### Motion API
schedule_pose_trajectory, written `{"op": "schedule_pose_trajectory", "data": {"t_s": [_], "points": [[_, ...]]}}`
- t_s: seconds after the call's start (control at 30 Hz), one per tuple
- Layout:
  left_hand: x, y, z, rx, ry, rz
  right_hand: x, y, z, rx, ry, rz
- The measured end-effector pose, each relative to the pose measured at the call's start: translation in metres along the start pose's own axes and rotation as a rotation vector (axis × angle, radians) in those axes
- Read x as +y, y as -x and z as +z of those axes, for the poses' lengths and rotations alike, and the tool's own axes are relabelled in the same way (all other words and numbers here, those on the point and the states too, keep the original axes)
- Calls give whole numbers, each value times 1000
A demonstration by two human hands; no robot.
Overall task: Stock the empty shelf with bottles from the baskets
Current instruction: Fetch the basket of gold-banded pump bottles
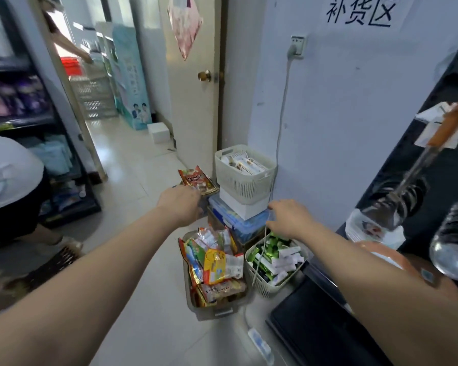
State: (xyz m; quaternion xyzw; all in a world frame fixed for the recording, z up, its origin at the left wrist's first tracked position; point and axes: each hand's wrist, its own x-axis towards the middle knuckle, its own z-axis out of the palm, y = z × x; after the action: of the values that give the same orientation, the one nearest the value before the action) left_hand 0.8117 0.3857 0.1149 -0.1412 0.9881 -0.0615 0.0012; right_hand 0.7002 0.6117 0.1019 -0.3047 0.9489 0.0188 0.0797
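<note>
head view: we are reaching left grip (179, 204) and right grip (288, 217) toward the cream slatted plastic basket (245, 184) of white bottles (239, 163) atop the stack (238, 207); curled or spread, we cannot tell. gripping both rims evenly is looking wisest.

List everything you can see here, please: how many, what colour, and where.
upper basket: one, white, on top of the stack by the wall, white items inside
white box: one, under that basket
blue crate: one, under the white box
snack packet: one, red, left of the stack
snack tray: one, grey, on the floor, full of mixed packets
lower basket: one, cream, right of the tray, green and white packs inside
wall sign: one, white, dark characters, top right
socket: one, white, on the wall, plug in it
door knob: one, brass, pale door
ladle: one, metal, right edge
other person: one, left edge
left hand: by the snack packet, grip hidden
right hand: at the blue crate, grip unclear
</note>
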Motion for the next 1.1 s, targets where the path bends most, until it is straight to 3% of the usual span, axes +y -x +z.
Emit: {"op": "schedule_pose_trajectory", "data": {"t_s": [0.5, 1.1], "points": [[-111, -141, 7, 8, -22, -47, -48, -182, -34, 16, 26, 21], [-190, -397, 46, -94, 51, 132, -48, -412, -35, -112, -2, 187]]}}
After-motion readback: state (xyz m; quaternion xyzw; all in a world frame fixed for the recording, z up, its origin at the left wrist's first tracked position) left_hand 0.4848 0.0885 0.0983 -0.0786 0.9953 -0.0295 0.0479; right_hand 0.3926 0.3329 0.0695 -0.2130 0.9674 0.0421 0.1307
